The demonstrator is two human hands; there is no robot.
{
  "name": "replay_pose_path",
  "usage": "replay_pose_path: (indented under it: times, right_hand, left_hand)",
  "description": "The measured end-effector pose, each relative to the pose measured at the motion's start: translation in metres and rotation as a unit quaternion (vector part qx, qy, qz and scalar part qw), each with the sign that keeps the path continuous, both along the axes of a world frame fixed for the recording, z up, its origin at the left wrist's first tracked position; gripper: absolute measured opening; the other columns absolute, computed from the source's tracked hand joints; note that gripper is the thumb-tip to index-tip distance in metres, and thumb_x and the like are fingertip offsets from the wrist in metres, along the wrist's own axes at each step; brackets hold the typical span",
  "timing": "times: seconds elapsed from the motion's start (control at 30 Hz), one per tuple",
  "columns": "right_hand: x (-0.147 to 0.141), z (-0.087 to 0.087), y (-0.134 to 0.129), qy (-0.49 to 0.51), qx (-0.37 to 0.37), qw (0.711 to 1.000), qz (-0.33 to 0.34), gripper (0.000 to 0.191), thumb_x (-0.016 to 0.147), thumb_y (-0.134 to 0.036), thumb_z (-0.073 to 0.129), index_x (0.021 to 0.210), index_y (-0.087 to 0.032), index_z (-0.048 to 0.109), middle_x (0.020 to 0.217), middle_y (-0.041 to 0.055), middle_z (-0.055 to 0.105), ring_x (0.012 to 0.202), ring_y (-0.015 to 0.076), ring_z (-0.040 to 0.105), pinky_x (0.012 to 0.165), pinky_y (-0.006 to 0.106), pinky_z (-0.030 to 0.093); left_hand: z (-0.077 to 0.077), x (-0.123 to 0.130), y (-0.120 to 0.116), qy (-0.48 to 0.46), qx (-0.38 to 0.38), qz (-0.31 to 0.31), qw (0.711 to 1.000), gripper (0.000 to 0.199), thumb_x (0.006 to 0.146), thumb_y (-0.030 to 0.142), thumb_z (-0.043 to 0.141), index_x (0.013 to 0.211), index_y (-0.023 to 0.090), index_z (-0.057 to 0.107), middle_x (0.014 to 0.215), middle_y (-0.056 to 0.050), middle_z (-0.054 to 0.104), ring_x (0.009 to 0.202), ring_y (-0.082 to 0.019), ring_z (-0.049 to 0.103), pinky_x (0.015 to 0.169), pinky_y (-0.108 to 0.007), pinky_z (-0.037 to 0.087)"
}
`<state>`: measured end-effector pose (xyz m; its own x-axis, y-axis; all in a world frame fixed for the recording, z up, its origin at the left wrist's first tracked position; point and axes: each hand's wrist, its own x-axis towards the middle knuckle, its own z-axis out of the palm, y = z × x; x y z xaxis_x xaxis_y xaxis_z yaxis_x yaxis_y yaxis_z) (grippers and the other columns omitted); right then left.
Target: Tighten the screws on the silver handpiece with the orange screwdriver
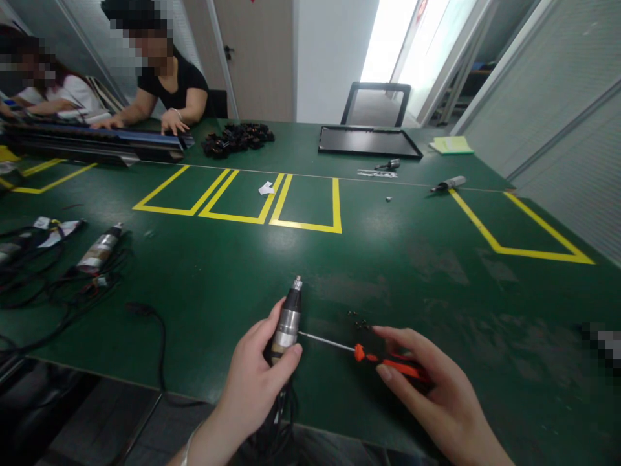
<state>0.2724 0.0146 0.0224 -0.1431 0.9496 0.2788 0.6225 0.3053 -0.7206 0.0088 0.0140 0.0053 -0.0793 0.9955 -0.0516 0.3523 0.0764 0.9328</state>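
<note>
our left fingers (pixel 272 340) clamp the electric screwdriver (pixel 288 320), tip away from us (slightly rightward); our right fingers (pixel 383 349) grip the red-handled screwdriver (pixel 359 353), shaft pointing left.

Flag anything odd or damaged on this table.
Pale, scuffed-looking patches mark the green tabletop right of center, possibly wear. A white scrap lies by the yellow tape, like litter. No spill visible.

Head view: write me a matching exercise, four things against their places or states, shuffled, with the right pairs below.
Things
1. Black parts
2. Orange-handled screwdriver
3. Silver-and-black tool
4. Framed panel

Places or states
A. In the left hand
B. Flat, in front of a chair
C. Heaped together
D. In the right hand

Pairs: 1-C, 2-D, 3-A, 4-B
</note>
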Motion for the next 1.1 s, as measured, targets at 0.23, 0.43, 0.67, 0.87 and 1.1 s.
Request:
replay_pose_path:
  times: [0.23, 0.43, 0.67, 0.87, 1.1]
  right_hand:
    - [0.0012, -0.0016, 0.0007, 0.003, -0.017, 0.999, 0.032, 0.038, 0.087, -0.030, 0.072, 0.124, -0.031, 0.071, 0.103, 0.0035, 0.076, 0.086, 0.0183, 0.075, 0.076, 0.026, 0.062]
    - [-0.0005, 0.0024, 0.0000, 0.014, -0.112, 0.993, 0.035, 0.041, 0.103, -0.042, 0.045, 0.131, -0.023, 0.068, 0.070, 0.0007, 0.074, 0.057, 0.0150, 0.070, 0.054, 0.023, 0.057]
    - [0.0008, 0.0005, -0.0004, -0.005, -0.045, 0.999, 0.016, 0.033, 0.089, -0.033, 0.066, 0.120, -0.026, 0.074, 0.089, 0.0038, 0.080, 0.071, 0.0179, 0.076, 0.063, 0.024, 0.062]
    - [0.0021, -0.0032, 0.0000, -0.005, 0.010, 0.999, 0.034, 0.036, 0.082, -0.025, 0.075, 0.118, -0.031, 0.075, 0.100, 0.0046, 0.077, 0.082, 0.0197, 0.076, 0.076, 0.028, 0.064]
    - [0.0040, -0.0030, -0.0034, 0.028, -0.099, 0.994, 0.046, 0.040, 0.100, -0.042, 0.053, 0.134, -0.028, 0.067, 0.092, 0.0043, 0.079, 0.072, 0.0179, 0.076, 0.067, 0.026, 0.062]
  left_hand:
    - [0.0007, -0.0003, -0.0017, 0.008, -0.001, 0.004, 1.000, 0.061, 0.084, 0.035, 0.067, 0.142, 0.018, 0.061, 0.102, -0.006, 0.072, 0.090, -0.025, 0.065, 0.080, -0.034, 0.048]
    - [0.0000, -0.0002, -0.0007, -0.003, 0.001, 0.002, 1.000, 0.060, 0.085, 0.034, 0.067, 0.143, 0.020, 0.060, 0.103, -0.005, 0.071, 0.094, -0.025, 0.064, 0.082, -0.033, 0.047]
    - [0.0000, -0.0009, -0.0018, -0.004, 0.000, 0.003, 1.000, 0.061, 0.085, 0.034, 0.067, 0.143, 0.020, 0.060, 0.104, -0.005, 0.073, 0.095, -0.025, 0.066, 0.083, -0.034, 0.048]
    - [-0.0006, -0.0005, -0.0009, 0.001, 0.005, 0.005, 1.000, 0.060, 0.084, 0.035, 0.068, 0.142, 0.020, 0.061, 0.105, -0.006, 0.073, 0.092, -0.025, 0.065, 0.083, -0.034, 0.048]
    - [0.0005, 0.0004, -0.0007, 0.003, 0.001, 0.006, 1.000, 0.061, 0.084, 0.035, 0.067, 0.143, 0.020, 0.060, 0.103, -0.006, 0.073, 0.095, -0.026, 0.065, 0.082, -0.035, 0.048]
